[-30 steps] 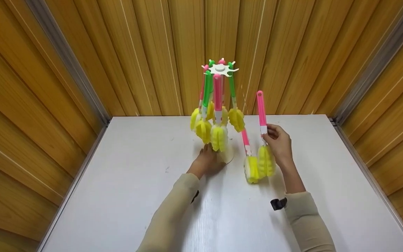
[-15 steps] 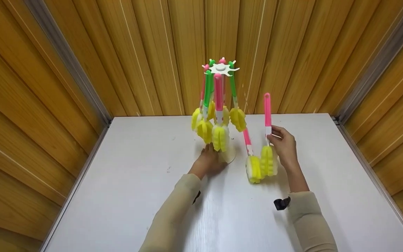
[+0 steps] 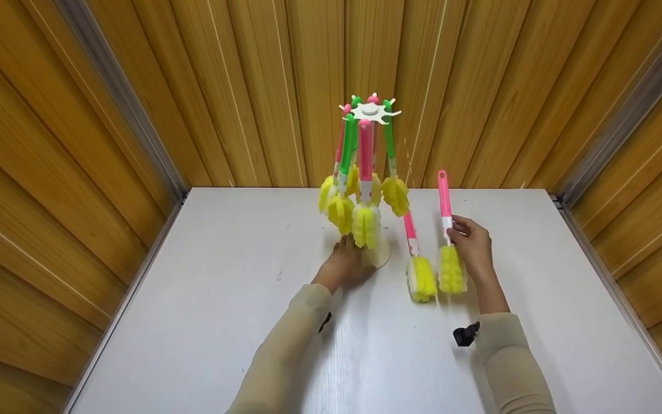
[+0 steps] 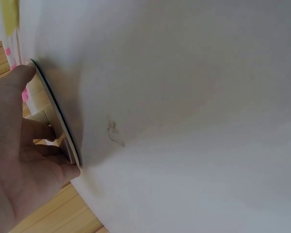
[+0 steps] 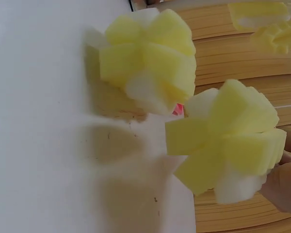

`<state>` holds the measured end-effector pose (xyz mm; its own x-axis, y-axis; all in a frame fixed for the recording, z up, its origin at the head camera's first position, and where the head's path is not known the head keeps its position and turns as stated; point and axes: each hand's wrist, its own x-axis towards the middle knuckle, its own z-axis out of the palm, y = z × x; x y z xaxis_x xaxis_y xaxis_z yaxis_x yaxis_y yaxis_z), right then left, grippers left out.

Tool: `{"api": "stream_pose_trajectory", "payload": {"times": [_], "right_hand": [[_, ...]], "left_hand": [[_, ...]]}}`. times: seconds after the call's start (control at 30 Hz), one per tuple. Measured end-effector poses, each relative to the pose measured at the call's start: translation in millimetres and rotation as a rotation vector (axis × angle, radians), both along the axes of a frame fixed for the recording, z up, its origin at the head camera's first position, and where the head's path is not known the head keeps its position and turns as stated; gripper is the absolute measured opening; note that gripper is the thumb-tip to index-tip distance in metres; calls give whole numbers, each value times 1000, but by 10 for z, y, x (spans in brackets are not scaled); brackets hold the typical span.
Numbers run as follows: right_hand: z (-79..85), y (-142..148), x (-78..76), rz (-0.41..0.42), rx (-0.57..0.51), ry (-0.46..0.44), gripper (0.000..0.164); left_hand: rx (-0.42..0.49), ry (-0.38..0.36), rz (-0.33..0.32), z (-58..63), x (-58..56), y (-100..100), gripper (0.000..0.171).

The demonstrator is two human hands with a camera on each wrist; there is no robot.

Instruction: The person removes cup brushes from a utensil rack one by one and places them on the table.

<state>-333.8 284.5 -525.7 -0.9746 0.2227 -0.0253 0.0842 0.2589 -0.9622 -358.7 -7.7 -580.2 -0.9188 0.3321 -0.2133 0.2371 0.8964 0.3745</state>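
A white rack (image 3: 370, 110) with a hooked top stands upright, pink- and green-handled sponge brushes (image 3: 365, 150) hanging around it, yellow and white heads down. My left hand (image 3: 339, 265) grips the rim of its round base (image 3: 381, 257); in the left wrist view, thumb and fingers span the disc edge (image 4: 58, 109). To the right, my right hand (image 3: 473, 246) pinches a pink-handled sponge brush (image 3: 451, 270) at its neck, handle up and head just above the table. Beside it another pink-handled sponge brush (image 3: 422, 280) lies on the table, its head toward me.
The white table (image 3: 204, 299) carries the rack and brushes. Wooden panel walls (image 3: 239, 103) enclose the back and both sides, with metal rails (image 3: 118, 98) at the corners. A black wrist device (image 3: 466, 334) sits by the right sleeve.
My right hand has moved the brush rightward and slightly lower, opening a gap between its head and the lying brush. My left hand stays at the rack's base.
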Motion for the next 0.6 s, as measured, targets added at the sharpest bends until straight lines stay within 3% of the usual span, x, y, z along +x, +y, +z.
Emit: {"api": "stream_pose_trajectory", "payload": {"times": [0.17, 0.4, 0.6], "right_hand": [[-99, 31, -19, -3, 5, -20, 46], [-228, 44, -27, -4, 29, -30, 45], [-313, 35, -51, -6, 35, -48, 45]], "left_hand": [[18, 27, -5, -1, -21, 8, 96], [-87, 44, -73, -20, -31, 1, 94], [-79, 40, -62, -35, -31, -6, 95]]}}
